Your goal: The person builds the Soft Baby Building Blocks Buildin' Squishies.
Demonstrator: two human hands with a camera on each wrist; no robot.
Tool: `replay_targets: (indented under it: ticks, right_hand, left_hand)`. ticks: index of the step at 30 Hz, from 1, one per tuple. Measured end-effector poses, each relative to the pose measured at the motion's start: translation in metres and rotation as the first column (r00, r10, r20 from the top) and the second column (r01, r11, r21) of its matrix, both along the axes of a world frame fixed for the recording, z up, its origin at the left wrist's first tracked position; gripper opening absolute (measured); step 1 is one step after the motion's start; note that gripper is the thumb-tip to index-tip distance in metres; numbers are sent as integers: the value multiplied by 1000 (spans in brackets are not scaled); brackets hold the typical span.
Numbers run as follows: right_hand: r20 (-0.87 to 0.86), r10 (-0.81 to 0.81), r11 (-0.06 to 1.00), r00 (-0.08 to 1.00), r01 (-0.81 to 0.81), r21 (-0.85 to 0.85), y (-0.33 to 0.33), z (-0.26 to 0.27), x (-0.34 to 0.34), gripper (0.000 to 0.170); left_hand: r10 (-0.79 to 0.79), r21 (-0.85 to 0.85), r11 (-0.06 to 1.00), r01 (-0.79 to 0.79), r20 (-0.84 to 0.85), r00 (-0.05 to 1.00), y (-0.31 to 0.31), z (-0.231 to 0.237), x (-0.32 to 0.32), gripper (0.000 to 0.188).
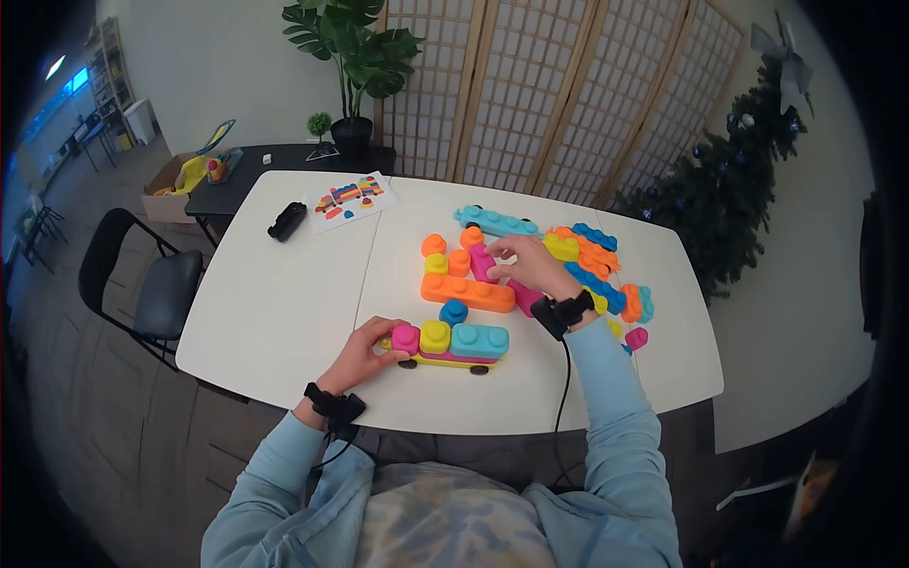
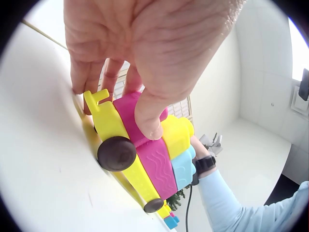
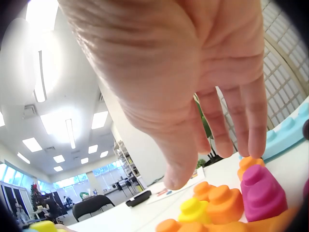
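Note:
In the head view, my left hand (image 1: 358,356) grips the pink block (image 1: 405,338) at the left end of a wheeled yellow base (image 1: 437,361); its thumb (image 2: 149,116) presses the near side. Beside that block stand a yellow block (image 1: 435,336) and a light blue block (image 1: 480,340), on a magenta layer (image 2: 158,169). My right hand (image 1: 532,266) hangs over loose blocks with its fingers extended, holding nothing. Just under it are a tall magenta block (image 3: 263,194) and small orange blocks (image 3: 225,204). A long orange block (image 1: 468,292) lies in front of them.
A dark blue block (image 1: 454,311) lies between the long orange block and the wheeled build. A light blue wheeled base (image 1: 499,222) is at the back, and more blocks are piled to the right. A printed picture (image 1: 351,200) and black case (image 1: 287,221) lie at the back left.

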State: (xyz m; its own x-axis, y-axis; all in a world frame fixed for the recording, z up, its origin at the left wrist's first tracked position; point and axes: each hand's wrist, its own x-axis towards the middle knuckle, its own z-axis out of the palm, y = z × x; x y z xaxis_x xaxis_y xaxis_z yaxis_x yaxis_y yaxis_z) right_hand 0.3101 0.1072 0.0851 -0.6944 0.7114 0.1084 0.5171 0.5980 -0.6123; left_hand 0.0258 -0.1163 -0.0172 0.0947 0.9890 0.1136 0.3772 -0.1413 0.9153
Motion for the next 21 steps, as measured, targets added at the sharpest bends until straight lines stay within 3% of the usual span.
replay_targets:
  ticks: [2, 4, 8, 12, 14, 15, 17, 21]
  right_hand:
    - [24, -21, 997, 999, 19, 68, 15, -5, -17, 51]
    - [90, 5, 1000, 996, -6, 7, 22, -10, -36, 54]
    - [129, 51, 979, 990, -75, 188, 45, -51, -56, 58]
    - [202, 61, 973, 977, -103, 204, 49, -54, -64, 54]
    - [322, 60, 969, 945, -132, 208, 50, -58, -66, 46]
    - [325, 60, 970, 944, -132, 206, 48, -60, -64, 46]
    - [160, 26, 958, 987, -70, 277, 41, -62, -60, 39]
    - [81, 21, 970, 997, -40, 239, 28, -30, -48, 40]
  left_hand:
    - [-3, -19, 1000, 3, 19, 1000, 1, -1, -1, 52]
    - [-12, -6, 1000, 12, 32, 999, 1, -4, -2, 53]
    - [27, 83, 996, -29, 37, 999, 2, -9, 0, 52]
    - [13, 79, 997, -14, 15, 1000, 0, -1, 0, 52]
    - [2, 55, 999, -3, 15, 1000, -1, 1, 1, 52]
    - [5, 59, 998, -5, 1, 1000, 0, 0, 1, 52]
    - [10, 64, 998, -10, -12, 1000, 1, -1, 1, 52]
    - [53, 136, 989, -50, -18, 998, 0, -3, 4, 51]
